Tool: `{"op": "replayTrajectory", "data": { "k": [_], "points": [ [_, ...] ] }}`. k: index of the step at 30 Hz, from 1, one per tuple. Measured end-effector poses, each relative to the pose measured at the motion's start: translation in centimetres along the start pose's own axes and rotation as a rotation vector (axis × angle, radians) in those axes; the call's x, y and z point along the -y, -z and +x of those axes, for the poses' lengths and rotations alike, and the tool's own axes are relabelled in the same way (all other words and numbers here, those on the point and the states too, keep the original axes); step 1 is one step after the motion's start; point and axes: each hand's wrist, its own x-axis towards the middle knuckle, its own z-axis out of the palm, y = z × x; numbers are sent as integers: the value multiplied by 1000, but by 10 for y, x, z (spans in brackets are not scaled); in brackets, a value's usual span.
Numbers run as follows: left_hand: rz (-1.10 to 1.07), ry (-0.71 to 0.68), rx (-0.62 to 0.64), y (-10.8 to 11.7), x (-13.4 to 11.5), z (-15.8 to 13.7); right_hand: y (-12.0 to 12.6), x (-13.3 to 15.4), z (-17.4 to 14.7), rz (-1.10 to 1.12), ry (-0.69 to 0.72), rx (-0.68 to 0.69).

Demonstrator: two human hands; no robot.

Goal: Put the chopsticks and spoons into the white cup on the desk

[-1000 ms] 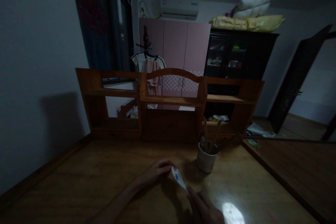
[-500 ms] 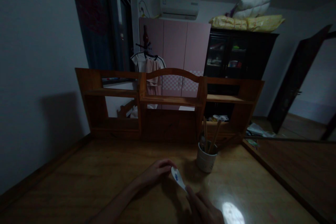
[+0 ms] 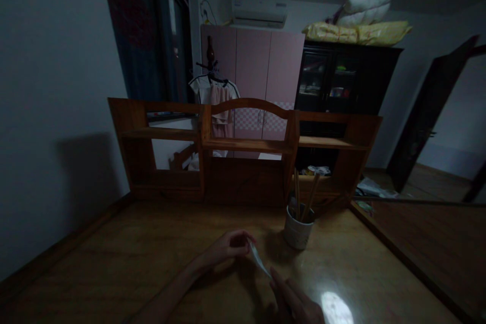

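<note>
A white spoon [image 3: 259, 259] is held over the wooden desk, turned nearly edge-on to me. The fingers of my right hand [image 3: 294, 297] pinch the end of its handle. At the spoon's bowl end, my left hand [image 3: 233, 244] has its thumb and fingertips closed in around the tip. Just beyond my hands, on the right, stands a pale cup [image 3: 298, 233] with several wooden chopsticks [image 3: 311, 197] upright in it.
The desk top [image 3: 152, 248] is glossy wood, with a bright light reflection at the lower right. A wooden shelf unit [image 3: 246, 147] runs along the desk's back edge. A white wall [image 3: 56, 111] borders the left side.
The spoon has rotated: its bowl face with a blue mark showed earlier, and now its thin edge faces me. Both hands stay in nearly the same place.
</note>
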Motion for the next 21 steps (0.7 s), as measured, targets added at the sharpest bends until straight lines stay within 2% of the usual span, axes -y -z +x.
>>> {"op": "replayTrajectory", "data": {
  "k": [6,11,14,21],
  "points": [
    [5,110,1,-3,-2,-2,9,13,8,110,-31,-30],
    [37,46,-13,-1,2,1,24,32,25,119,-97,-81],
    [38,58,-28,-1,5,2,28,39,31,111,-99,-83],
    [18,109,-77,2,10,1,15,27,20,168,-115,-81]
  ]
}}
